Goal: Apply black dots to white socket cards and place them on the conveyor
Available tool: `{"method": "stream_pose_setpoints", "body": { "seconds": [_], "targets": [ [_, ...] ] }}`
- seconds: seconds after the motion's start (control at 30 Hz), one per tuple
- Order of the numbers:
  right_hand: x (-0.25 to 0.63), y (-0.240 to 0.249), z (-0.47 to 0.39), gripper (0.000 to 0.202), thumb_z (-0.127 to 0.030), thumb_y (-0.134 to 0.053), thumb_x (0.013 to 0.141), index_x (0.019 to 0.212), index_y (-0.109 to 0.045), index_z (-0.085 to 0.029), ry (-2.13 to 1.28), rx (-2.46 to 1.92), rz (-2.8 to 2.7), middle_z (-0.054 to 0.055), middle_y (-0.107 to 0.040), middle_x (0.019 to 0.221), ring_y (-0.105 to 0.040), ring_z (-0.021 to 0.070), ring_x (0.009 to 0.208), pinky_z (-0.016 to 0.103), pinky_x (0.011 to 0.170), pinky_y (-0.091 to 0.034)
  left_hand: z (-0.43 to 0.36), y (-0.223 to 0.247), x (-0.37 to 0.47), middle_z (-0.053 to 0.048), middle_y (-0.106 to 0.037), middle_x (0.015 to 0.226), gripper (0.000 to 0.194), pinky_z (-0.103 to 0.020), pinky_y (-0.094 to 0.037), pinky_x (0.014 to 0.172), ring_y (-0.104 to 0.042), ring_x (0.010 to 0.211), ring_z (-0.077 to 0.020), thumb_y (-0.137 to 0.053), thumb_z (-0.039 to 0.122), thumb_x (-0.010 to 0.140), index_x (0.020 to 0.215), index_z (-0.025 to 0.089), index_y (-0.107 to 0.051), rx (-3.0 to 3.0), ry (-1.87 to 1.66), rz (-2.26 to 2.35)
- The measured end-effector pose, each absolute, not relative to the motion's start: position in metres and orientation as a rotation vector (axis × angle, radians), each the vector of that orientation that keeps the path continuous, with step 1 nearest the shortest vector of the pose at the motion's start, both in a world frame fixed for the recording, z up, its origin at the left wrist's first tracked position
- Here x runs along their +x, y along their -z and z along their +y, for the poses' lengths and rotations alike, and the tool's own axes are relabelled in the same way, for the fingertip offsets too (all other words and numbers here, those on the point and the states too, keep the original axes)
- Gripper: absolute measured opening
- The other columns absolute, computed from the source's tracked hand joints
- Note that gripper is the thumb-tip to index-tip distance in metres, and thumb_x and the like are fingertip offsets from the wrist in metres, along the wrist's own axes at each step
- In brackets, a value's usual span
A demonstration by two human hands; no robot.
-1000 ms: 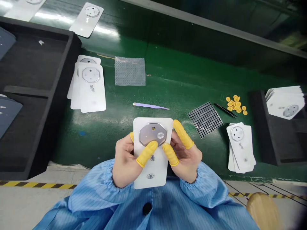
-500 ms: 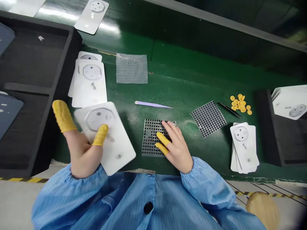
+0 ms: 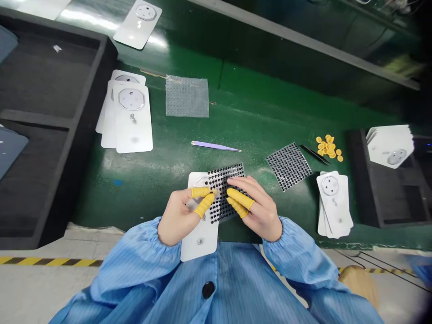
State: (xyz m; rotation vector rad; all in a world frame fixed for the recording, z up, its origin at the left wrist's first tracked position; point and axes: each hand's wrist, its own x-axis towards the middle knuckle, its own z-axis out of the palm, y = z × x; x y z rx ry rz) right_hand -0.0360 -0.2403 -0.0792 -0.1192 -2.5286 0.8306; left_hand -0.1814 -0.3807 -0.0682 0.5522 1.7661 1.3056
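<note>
Nearest the blue smock [image 3: 189, 288], a white plate [image 3: 199, 231] with an octagonal recess is seen with its lower end projecting past the front edge of the green bench [image 3: 236, 126]. Its upper right part is overlapped by a dot sheet [image 3: 221, 200], tilted and bearing rows of raised black dots; whether the two touch cannot be told. At the sheet's left edge, the thumb and forefinger of the left hand [image 3: 178, 218] are brought tip to tip; whether a dot is pinched between them cannot be made out. The right hand [image 3: 261, 209] is laid over the sheet's right part, its fingers loosely parted. The sheet is judged light and flexible, its dots small, easily lost and probably tacky; it is best held flat by its margin. The plate is judged stiff, slick and easily marked, and is best gripped by its long edges.

Farther off, a stack of plates [image 3: 337, 202] is seen at right, followed by a second dot sheet [image 3: 290, 166], purple tweezers [image 3: 216, 146], black tweezers [image 3: 315, 155] and small yellow rolled pieces [image 3: 329, 146]. Beyond, another stack [image 3: 135, 130] and a translucent dimpled sheet [image 3: 187, 96] are placed.
</note>
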Motion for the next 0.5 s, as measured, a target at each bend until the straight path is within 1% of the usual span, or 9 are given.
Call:
{"method": "stream_pose_setpoints", "body": {
  "seconds": [0.07,0.13,0.2,0.27,0.4,0.5],
  "targets": [
    [-0.043,0.077,-0.244,0.028,-0.008,-0.060,0.085,0.112,-0.060,-0.015,-0.851,-0.091,-2.476,0.012,-0.066,0.115,-0.061,0.0196,0.110,0.046,0.101,-0.048,-0.383,0.068,-0.182,-0.010,-0.076,0.083,0.025,-0.034,-0.058,0.076,-0.071,0.082,-0.0252,-0.066,0.028,0.078,0.093,0.011,-0.076,0.584,-1.307,1.736],
    [-0.051,0.075,-0.248,0.025,-0.006,-0.057,0.085,0.108,-0.061,-0.014,-0.851,-0.033,-2.464,0.012,-0.067,0.110,-0.063,0.0184,0.104,0.045,0.098,-0.051,-0.385,0.068,-0.184,-0.008,-0.076,0.080,0.024,-0.033,-0.057,0.076,-0.071,0.081,-0.0240,-0.065,0.024,0.078,0.095,0.012,-0.076,0.650,-1.317,1.729],
    [-0.058,0.074,-0.249,0.022,-0.004,-0.055,0.086,0.106,-0.062,-0.012,-0.874,0.022,-2.462,0.015,-0.067,0.109,-0.063,0.0193,0.103,0.043,0.094,-0.054,-0.387,0.067,-0.187,-0.007,-0.076,0.084,0.023,-0.031,-0.056,0.077,-0.070,0.081,-0.0223,-0.064,0.021,0.078,0.096,0.013,-0.076,0.719,-1.325,1.753],
    [-0.061,0.073,-0.249,0.022,-0.004,-0.053,0.087,0.106,-0.061,-0.011,-0.933,0.049,-2.449,0.015,-0.066,0.108,-0.062,0.0196,0.103,0.039,0.087,-0.058,-0.387,0.067,-0.190,-0.007,-0.076,0.086,0.021,-0.028,-0.056,0.074,-0.070,0.078,-0.0198,-0.065,0.019,0.077,0.094,0.014,-0.077,0.731,-1.326,1.741],
    [-0.062,0.070,-0.248,0.024,-0.005,-0.054,0.087,0.108,-0.061,-0.013,-0.994,0.025,-2.438,0.012,-0.067,0.107,-0.063,0.0182,0.098,0.034,0.079,-0.059,-0.387,0.066,-0.195,-0.004,-0.076,0.075,0.018,-0.020,-0.054,0.059,-0.068,0.065,-0.0151,-0.069,0.027,0.077,0.089,0.017,-0.078,0.499,-1.334,1.383],
    [-0.062,0.067,-0.249,0.025,-0.007,-0.053,0.088,0.110,-0.060,-0.016,-0.958,-0.034,-2.461,0.009,-0.068,0.107,-0.065,0.0167,0.096,0.031,0.077,-0.060,-0.388,0.066,-0.194,-0.004,-0.076,0.073,0.021,-0.020,-0.053,0.054,-0.068,0.060,-0.0146,-0.070,0.030,0.077,0.091,0.016,-0.077,0.386,-1.331,1.260]
  ]
}}
